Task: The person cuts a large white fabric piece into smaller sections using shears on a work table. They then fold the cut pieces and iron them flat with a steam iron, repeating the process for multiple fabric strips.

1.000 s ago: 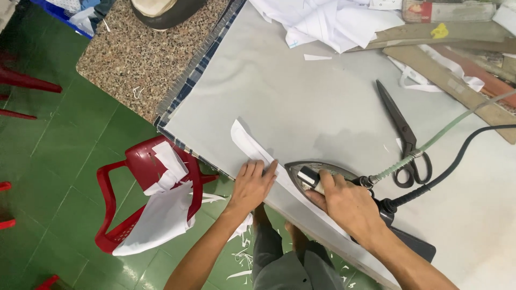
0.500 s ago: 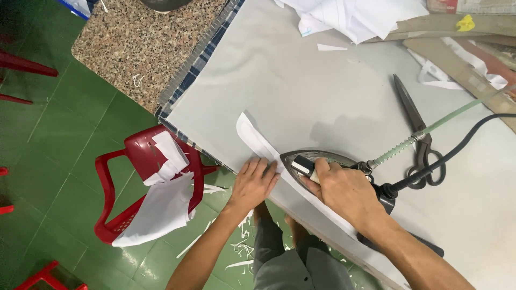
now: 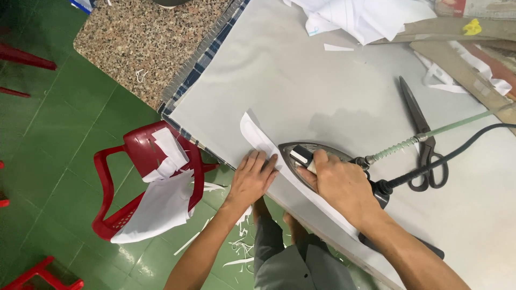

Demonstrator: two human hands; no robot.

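- left hand (image 3: 251, 177) flat, fingers spread, pressing white fabric strip (image 3: 263, 142) at near edge of grey desk (image 3: 322, 91).
- right hand (image 3: 338, 185) closed around handle of iron (image 3: 301, 153), soleplate on the strip, just beside left fingertips.
- black scissors (image 3: 424, 139) farther right, lying apart from iron.
- white cloth pile (image 3: 365, 16) at far edge.
- red chair (image 3: 145, 177) left, on floor.

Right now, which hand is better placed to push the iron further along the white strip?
The right hand. It grips the iron, whose tip points along the white fabric strip. The left hand lies flat on the strip beside the iron's tip, pinning it to the table.
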